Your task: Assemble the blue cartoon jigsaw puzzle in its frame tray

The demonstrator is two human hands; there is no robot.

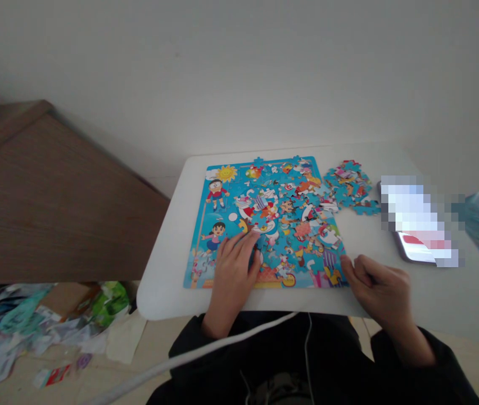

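Observation:
A blue cartoon jigsaw puzzle board (199, 242) lies on the white table, with a sun and two children's figures along its left side. Loose jigsaw pieces cover much of its middle and right. My left hand (235, 264) rests palm down over the board's lower left part, fingers stretched out across the picture and some pieces. Just at the board's lower right corner is my right hand (378, 284), its fingers curled in and one fingertip against the board's edge. Whatever those curled fingers may hold is hidden.
A heap of jigsaw pieces (351, 188) lies right of the board, then a phone (419, 247), partly pixelated. The white table (167, 253) meets a wall behind. A brown wooden cabinet (66, 197) stands left. A white cable (206, 350) crosses before me; bags and papers litter the floor.

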